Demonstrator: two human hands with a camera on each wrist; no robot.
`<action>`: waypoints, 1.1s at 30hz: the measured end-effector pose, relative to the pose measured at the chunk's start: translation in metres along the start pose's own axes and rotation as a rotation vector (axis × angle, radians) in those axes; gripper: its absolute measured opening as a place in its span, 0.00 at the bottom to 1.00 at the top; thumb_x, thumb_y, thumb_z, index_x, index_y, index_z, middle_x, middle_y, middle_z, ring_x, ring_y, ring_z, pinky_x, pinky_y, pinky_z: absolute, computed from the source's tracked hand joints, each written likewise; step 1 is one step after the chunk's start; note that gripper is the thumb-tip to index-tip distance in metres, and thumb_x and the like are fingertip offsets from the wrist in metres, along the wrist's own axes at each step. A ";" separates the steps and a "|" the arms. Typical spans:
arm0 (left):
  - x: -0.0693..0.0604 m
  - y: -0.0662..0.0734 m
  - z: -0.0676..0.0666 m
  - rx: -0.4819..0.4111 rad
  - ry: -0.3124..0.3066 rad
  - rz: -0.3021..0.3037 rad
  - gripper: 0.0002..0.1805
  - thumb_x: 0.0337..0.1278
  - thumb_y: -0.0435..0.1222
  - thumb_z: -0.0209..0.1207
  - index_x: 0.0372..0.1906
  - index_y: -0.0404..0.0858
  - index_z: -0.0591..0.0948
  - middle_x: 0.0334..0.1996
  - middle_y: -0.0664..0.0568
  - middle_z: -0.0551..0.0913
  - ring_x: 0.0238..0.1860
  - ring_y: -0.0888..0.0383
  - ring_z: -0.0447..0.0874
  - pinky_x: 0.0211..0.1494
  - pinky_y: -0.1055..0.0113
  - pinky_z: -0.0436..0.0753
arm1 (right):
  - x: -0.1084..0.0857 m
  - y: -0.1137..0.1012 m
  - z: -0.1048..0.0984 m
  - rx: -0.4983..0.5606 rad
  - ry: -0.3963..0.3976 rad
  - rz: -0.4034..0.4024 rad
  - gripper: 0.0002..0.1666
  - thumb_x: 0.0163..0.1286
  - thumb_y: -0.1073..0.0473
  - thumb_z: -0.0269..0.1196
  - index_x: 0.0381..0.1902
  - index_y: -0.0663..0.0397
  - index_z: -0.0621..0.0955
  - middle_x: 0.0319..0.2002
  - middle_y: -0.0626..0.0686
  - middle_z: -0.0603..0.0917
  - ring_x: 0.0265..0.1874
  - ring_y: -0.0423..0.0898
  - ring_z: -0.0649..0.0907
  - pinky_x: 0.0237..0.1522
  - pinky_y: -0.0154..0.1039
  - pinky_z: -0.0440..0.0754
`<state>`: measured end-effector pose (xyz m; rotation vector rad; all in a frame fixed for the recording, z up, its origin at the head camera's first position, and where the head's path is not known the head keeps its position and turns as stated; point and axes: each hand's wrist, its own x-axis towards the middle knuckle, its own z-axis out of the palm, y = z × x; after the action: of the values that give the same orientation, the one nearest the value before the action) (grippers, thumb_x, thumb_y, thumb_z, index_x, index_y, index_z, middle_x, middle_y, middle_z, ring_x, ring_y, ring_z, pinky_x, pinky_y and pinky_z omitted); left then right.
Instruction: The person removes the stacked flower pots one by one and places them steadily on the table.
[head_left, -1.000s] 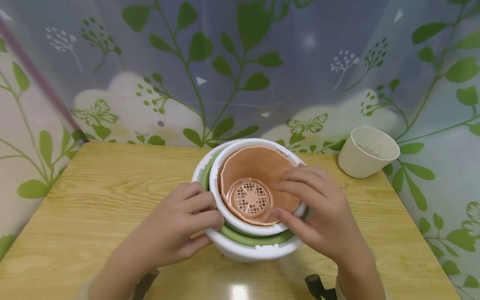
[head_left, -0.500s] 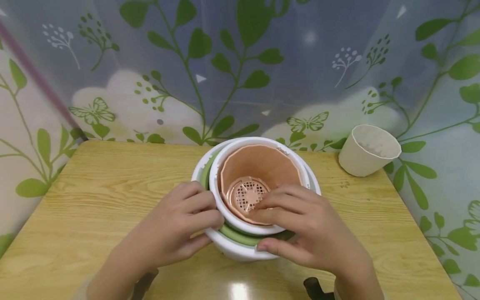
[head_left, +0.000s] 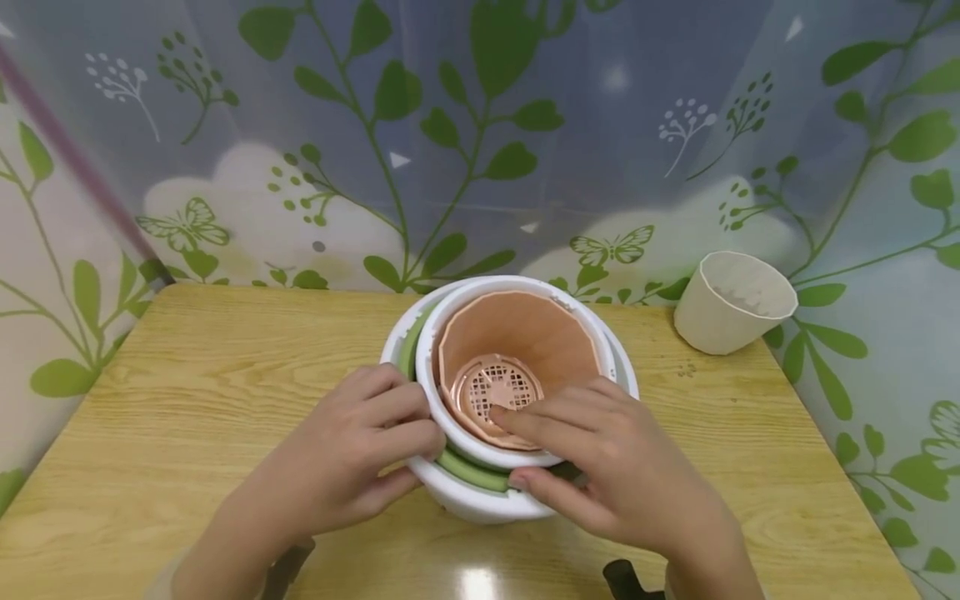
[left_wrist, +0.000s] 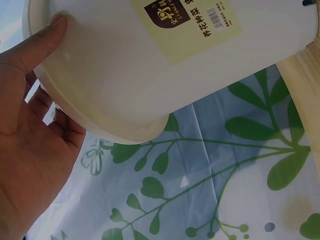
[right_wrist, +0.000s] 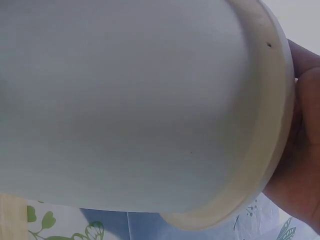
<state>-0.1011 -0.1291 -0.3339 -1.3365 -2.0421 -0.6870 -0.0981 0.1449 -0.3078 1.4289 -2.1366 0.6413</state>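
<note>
Several flowerpots stand nested in one another at the table's middle. Outermost is a white pot with a printed label. Inside it lie a green pot, a smaller white pot and a terracotta-coloured pot with a grid base. My left hand grips the outer white rim on the left, its thumb outside and fingers hooked over. Over the near right rims, my right hand has its fingers inside the terracotta pot and its thumb on the outer rim. Its deeper fingertips are partly hidden.
A cream pot leans at the table's back right corner. The wooden table meets a leaf-patterned curtain at the back and both sides. A dark strap end shows near each wrist.
My right hand has shifted left and nearer, its thumb passing from inside the terracotta pot to the outer front rim. The left hand keeps its place.
</note>
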 end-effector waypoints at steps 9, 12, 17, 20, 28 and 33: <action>0.001 0.000 0.000 0.005 0.000 0.004 0.11 0.43 0.37 0.69 0.31 0.47 0.77 0.36 0.59 0.78 0.39 0.54 0.73 0.50 0.62 0.71 | 0.001 -0.003 0.000 -0.023 0.002 -0.012 0.17 0.74 0.47 0.58 0.50 0.49 0.86 0.39 0.41 0.88 0.38 0.39 0.84 0.47 0.39 0.77; 0.001 -0.001 -0.001 0.002 0.000 0.002 0.11 0.43 0.37 0.69 0.31 0.47 0.77 0.36 0.59 0.78 0.39 0.54 0.73 0.50 0.62 0.71 | 0.002 -0.006 -0.001 -0.038 0.015 -0.014 0.17 0.75 0.48 0.57 0.48 0.50 0.86 0.37 0.41 0.88 0.36 0.39 0.84 0.45 0.39 0.77; 0.001 0.000 -0.001 0.002 -0.002 -0.002 0.11 0.44 0.37 0.69 0.31 0.48 0.77 0.36 0.59 0.78 0.39 0.55 0.73 0.51 0.62 0.71 | 0.004 -0.010 -0.003 -0.056 0.035 -0.010 0.17 0.75 0.48 0.57 0.47 0.52 0.86 0.35 0.42 0.88 0.34 0.40 0.84 0.45 0.40 0.79; 0.001 0.000 -0.001 0.001 -0.005 -0.005 0.11 0.44 0.37 0.69 0.31 0.48 0.77 0.36 0.59 0.78 0.39 0.55 0.73 0.51 0.62 0.71 | 0.004 -0.011 -0.004 -0.058 0.049 -0.005 0.19 0.74 0.46 0.58 0.47 0.53 0.86 0.36 0.43 0.88 0.34 0.40 0.84 0.44 0.40 0.80; 0.001 0.000 -0.001 -0.001 -0.006 -0.008 0.11 0.43 0.37 0.69 0.31 0.48 0.77 0.36 0.59 0.77 0.39 0.55 0.72 0.50 0.62 0.70 | 0.007 -0.011 -0.005 -0.034 0.113 -0.017 0.16 0.72 0.51 0.61 0.47 0.55 0.86 0.35 0.44 0.88 0.32 0.39 0.84 0.44 0.39 0.80; 0.000 0.000 0.000 -0.001 0.005 -0.001 0.11 0.44 0.38 0.70 0.31 0.48 0.77 0.36 0.59 0.77 0.39 0.56 0.72 0.49 0.62 0.70 | 0.009 -0.013 -0.006 -0.019 0.155 -0.029 0.15 0.69 0.53 0.65 0.47 0.56 0.86 0.35 0.45 0.88 0.31 0.39 0.84 0.44 0.40 0.81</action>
<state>-0.1015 -0.1289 -0.3336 -1.3329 -2.0390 -0.6909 -0.0887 0.1378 -0.2963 1.3521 -1.9942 0.6955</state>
